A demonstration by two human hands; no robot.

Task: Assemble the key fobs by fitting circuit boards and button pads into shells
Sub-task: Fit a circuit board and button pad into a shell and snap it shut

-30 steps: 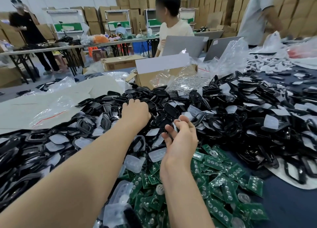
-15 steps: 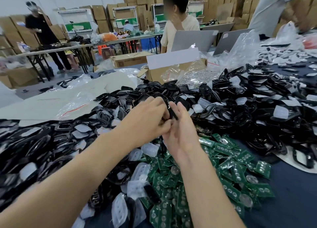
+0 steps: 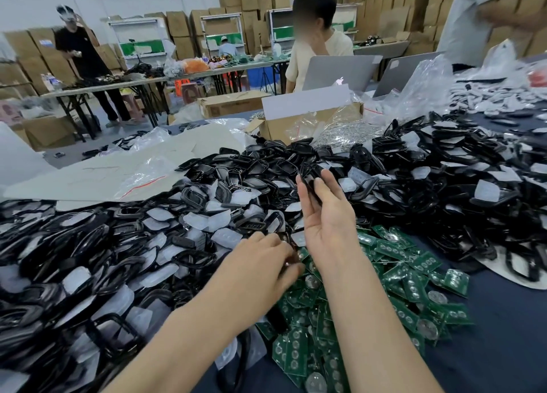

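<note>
Pinching a glossy black shell (image 3: 310,182) edge-on near centre is the raised right hand (image 3: 328,215). The left hand (image 3: 263,259), grip unclear, touches green circuit boards (image 3: 414,277) at 6 o'clock. Bare blue table (image 3: 503,333) lies at 4 o'clock.

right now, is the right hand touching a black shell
Touching: the head view shows the right hand pinching the black shell between thumb and fingers.

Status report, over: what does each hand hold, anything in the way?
Right hand pinches black shell, raised. Left hand down at green circuit boards, grip unclear. Nothing between the hands.
</note>
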